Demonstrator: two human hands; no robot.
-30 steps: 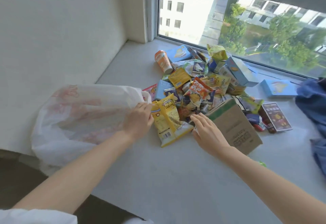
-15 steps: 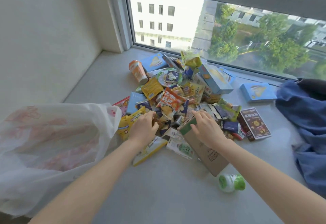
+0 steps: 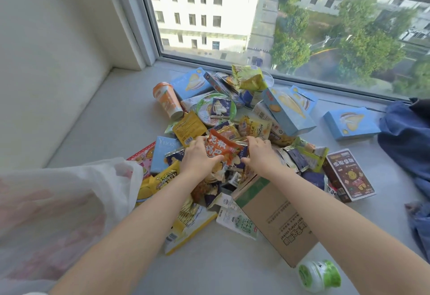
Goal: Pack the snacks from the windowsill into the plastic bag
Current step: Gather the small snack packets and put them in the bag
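— Grey windowsill (image 3: 97, 118) under a wide window (image 3: 279, 20), with the snack pile (image 3: 232, 127) heaped in the middle. What is hard to see?

— Plenty. The white plastic bag (image 3: 58, 201) sits at the left, cut off by the frame edge, and its mouth is too crumpled to tell what is inside. The lower packets of the pile are buried under others. The blue cloth (image 3: 407, 146) at the right runs out of view, and the print on the cardboard box (image 3: 274, 215) is too small to read.

— And the hands?

— Both are on 1 orange chip packet (image 3: 221, 149) at the top of the pile. The left hand (image 3: 197, 157) curls its fingers around the packet's left edge, and the right hand (image 3: 260, 152) pinches its right edge.

— What has changed?

— 0.5 s ago the left hand pressed on a yellow packet (image 3: 162, 178) near the bag, and the right hand rested on the top edge of the cardboard box. Both have since moved up and inward to the orange packet. The view has also dropped closer, so the green-and-white bottle (image 3: 318, 276) now lies lower right.
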